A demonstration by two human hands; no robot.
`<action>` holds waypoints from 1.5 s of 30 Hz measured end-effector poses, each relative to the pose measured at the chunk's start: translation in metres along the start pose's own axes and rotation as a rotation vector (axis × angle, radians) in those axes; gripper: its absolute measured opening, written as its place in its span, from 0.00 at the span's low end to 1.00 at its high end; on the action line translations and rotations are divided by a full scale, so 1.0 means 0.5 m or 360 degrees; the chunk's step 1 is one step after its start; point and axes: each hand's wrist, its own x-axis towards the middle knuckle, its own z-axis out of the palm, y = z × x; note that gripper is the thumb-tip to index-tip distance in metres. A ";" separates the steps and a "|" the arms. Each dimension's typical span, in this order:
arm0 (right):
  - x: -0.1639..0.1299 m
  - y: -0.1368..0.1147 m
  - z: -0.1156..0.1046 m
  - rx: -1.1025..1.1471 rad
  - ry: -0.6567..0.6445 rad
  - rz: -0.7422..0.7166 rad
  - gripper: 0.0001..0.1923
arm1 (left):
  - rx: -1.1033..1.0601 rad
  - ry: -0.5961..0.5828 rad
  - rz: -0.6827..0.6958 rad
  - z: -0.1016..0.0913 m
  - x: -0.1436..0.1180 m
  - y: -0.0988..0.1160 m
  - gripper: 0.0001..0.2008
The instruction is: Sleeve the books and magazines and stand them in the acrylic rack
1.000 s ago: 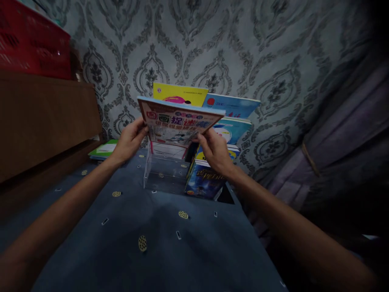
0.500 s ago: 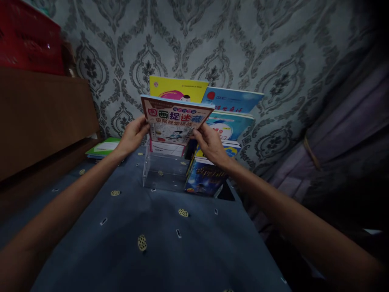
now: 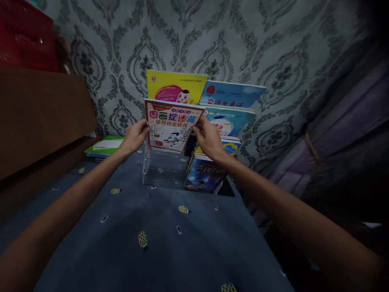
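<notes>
We've got the pink-and-white picture book (image 3: 172,125) upright over the clear acrylic tiered rack (image 3: 164,170) on the desk (image 3: 170,243); left hand (image 3: 135,137) and right hand (image 3: 208,138) each grip closed on a side edge.

Item: one thin picture book (image 3: 172,125), soft cover, which you hold by its two side edges, left hand (image 3: 135,138) on the left edge, right hand (image 3: 208,138) on the right. Cover: white ground with a pale blue top edge, large red and blue Chinese title characters across the upper part, a small cartoon drawing beneath. Condition: closed, flat. Pose: upright, front cover facing you, leaning slightly back. Position: lower edge down in the left side of a clear acrylic stand (image 3: 162,170), in front of the yellow book (image 3: 174,87).
</notes>
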 end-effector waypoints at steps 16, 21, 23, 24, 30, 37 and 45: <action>-0.004 -0.016 -0.010 -0.0312 0.0051 -0.0058 0.16 | 0.0515 0.0127 -0.0168 0.029 -0.023 -0.008 0.09; 0.002 -0.021 -0.013 -0.0324 0.0066 -0.0050 0.14 | 0.0468 0.0044 -0.0135 0.027 -0.018 -0.016 0.09; 0.004 -0.025 -0.013 -0.0310 0.0063 -0.0010 0.14 | 0.0446 0.0013 -0.0133 0.027 -0.015 -0.020 0.10; 0.004 -0.027 -0.013 -0.0286 0.0068 0.0021 0.15 | 0.0429 0.0008 -0.0122 0.027 -0.013 -0.022 0.10; 0.018 -0.034 -0.007 -0.0011 0.0070 0.0164 0.13 | 0.0275 0.0110 -0.0169 0.030 0.005 -0.031 0.14; 0.030 -0.019 -0.002 0.0113 0.0079 0.0142 0.16 | 0.0353 0.0214 -0.0248 0.043 0.043 -0.040 0.14; -0.010 -0.020 0.019 -0.0035 0.0002 -0.0007 0.20 | 0.0527 0.0204 -0.0308 0.046 0.039 -0.025 0.15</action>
